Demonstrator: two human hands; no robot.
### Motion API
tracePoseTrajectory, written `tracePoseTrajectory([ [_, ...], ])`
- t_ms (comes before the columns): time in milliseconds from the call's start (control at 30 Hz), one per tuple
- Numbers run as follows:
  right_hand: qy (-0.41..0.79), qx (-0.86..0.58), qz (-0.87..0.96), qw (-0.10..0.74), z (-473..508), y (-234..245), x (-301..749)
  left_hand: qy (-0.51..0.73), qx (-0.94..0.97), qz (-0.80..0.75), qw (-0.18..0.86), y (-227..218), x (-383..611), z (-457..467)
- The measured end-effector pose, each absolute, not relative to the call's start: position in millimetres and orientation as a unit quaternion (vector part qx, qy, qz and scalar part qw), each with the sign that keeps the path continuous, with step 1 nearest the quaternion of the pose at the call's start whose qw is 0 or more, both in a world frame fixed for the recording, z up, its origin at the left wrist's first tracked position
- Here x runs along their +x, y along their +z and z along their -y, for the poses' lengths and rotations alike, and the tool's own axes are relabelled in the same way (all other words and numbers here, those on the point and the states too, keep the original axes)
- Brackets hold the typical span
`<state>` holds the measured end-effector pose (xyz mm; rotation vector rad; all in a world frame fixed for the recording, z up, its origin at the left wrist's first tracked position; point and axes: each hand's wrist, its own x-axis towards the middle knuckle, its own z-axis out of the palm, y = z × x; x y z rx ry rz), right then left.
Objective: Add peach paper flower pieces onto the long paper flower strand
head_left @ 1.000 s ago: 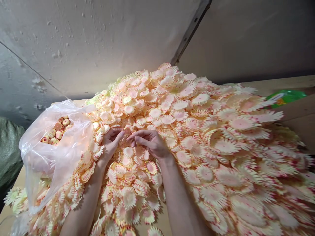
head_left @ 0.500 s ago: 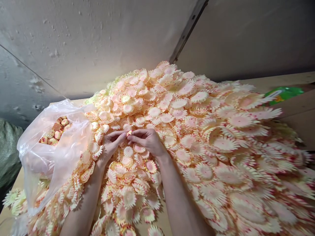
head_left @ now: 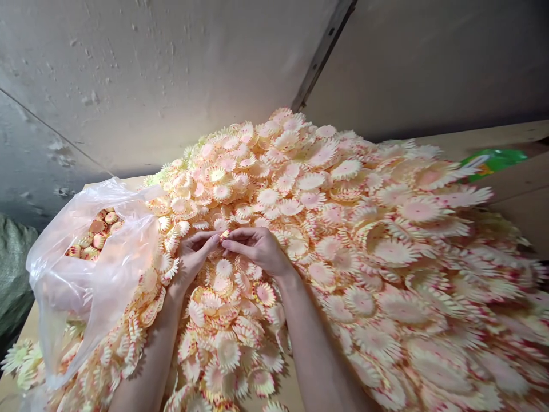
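Note:
Between my fingertips is a small curled petal piece (head_left: 225,235), cream with pink-red tips. My left hand (head_left: 196,252) pinches it from the left, thumb and index finger closed. From the right, my right hand (head_left: 254,247) pinches the same piece. Both hands hover just over a large heap of flat, fringed flower-petal discs (head_left: 317,200), pale cream and pink with red-tipped edges. Smaller loose discs (head_left: 223,320) lie between my forearms. Left of my left hand, a clear plastic bag (head_left: 107,274) stands with its mouth open, and rolled petal pieces (head_left: 99,232) show inside.
Behind the heap rises a grey, stained wall (head_left: 171,86) with a dark metal strip (head_left: 326,54). A green packet (head_left: 493,163) lies at the far right on the wooden tabletop (head_left: 476,136). A dark green sack (head_left: 12,269) sits at the left edge.
The view has shifted very slightly. Both hands stay in the same place, still pinching the small petal piece, with only slight finger movement.

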<state>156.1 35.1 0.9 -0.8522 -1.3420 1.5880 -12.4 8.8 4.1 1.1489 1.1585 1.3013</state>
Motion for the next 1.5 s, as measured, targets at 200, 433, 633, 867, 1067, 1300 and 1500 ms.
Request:
tracePoseTrajectory([
  [200, 0.631, -0.344, 0.543, 0.435, -35.8, 0.3, 156.0, 0.541, 0.477, -0.472, 0.507, 6.3, -12.1, -9.1],
  [433, 0.629, -0.343, 0.546, 0.433, -35.4, 3.3, 157.8, 0.544, 0.474, -0.469, 0.510, 9.5, -10.9, -9.6],
  [633, 0.640, -0.340, 0.539, 0.428, -35.2, 6.3, 157.5, 0.546, 0.468, -0.478, 0.504, 9.1, -10.7, -10.1],
  [867, 0.651, -0.336, 0.528, 0.430, -36.2, 4.9, 156.9, 0.545, 0.466, -0.478, 0.507, 5.1, -11.4, -11.0],
  [1067, 0.644, -0.340, 0.526, 0.440, -35.8, 4.3, 157.2, 0.541, 0.469, -0.465, 0.521, 7.2, -10.8, -9.2],
  [1300, 0.652, -0.326, 0.536, 0.426, -35.6, 6.6, 157.5, 0.537, 0.459, -0.483, 0.517, 5.8, -8.4, -10.1],
  [1500, 0.666, -0.328, 0.539, 0.397, -36.3, 5.8, 156.2, 0.573, 0.413, -0.516, 0.485, 8.7, -5.4, -12.0],
])
